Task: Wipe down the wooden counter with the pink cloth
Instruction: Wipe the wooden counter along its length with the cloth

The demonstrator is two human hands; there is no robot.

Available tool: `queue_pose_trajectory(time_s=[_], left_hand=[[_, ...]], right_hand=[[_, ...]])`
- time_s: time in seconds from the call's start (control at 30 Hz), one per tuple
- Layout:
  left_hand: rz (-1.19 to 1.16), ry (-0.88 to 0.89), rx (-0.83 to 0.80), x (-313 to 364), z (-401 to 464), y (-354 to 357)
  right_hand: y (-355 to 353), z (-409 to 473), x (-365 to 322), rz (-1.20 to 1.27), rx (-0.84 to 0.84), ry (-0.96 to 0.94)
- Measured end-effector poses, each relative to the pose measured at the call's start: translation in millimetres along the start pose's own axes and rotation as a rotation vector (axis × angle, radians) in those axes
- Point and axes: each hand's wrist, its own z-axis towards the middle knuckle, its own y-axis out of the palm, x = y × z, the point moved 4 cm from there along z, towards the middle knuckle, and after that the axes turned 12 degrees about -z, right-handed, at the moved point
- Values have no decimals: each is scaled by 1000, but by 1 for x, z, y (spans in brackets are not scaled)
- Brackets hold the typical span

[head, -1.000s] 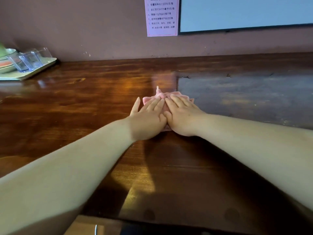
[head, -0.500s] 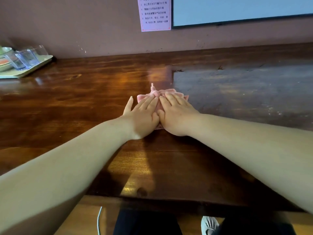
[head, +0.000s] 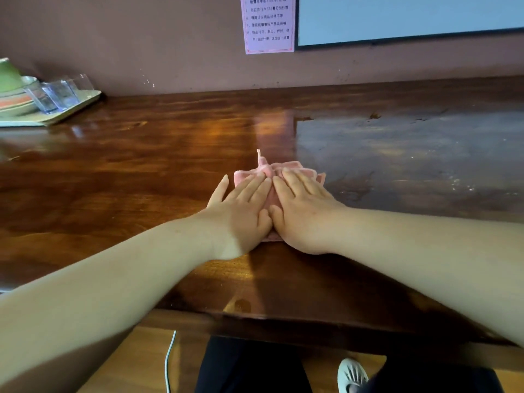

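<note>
A bunched pink cloth (head: 286, 168) lies in the middle of the glossy brown wooden counter (head: 127, 177). My left hand (head: 241, 205) and my right hand (head: 300, 208) press flat on it side by side, fingers straight and pointing toward the wall. Most of the cloth is hidden under my palms; only its far edge and a small raised tip show. The counter to the right of the cloth looks dull and speckled, the part to the left shiny.
A pale tray (head: 65, 112) at the far left holds stacked bowls and clear plastic cups (head: 56, 93). A brown wall with a pink notice (head: 268, 22) and a light board (head: 405, 17) backs the counter. The counter's front edge (head: 255, 321) is near my legs.
Both hands have slid the cloth back toward me across the counter. The view has tilted down, so the counter's front edge, my legs and a shoe now show.
</note>
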Motion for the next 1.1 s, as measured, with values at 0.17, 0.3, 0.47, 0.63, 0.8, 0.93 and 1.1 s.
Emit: queue_pose_trajectory(time_s=[0.17, 0.3, 0.47, 0.63, 0.8, 0.93, 1.1], left_hand=[[-12, -15, -17, -7, 2, -5], [-12, -54, -27, -10, 9, -11], [-31, 82, 77, -6, -35, -2], [-25, -33, -7, -17, -12, -13], [-33, 30, 17, -17, -37, -9], [-48, -8, -68, -27, -44, -11], [-38, -120, -110, -36, -31, -24]], right_hand=[[-5, 7, -6, -1, -19, 19], [-13, 13, -8, 12, -25, 35], [2, -16, -25, 12, -20, -3], [-17, 7, -28, 1, -33, 0], [-8, -11, -39, -23, -75, -31], [-8, -8, -48, -24, -92, -19], [-23, 12, -54, -4, -93, -34]])
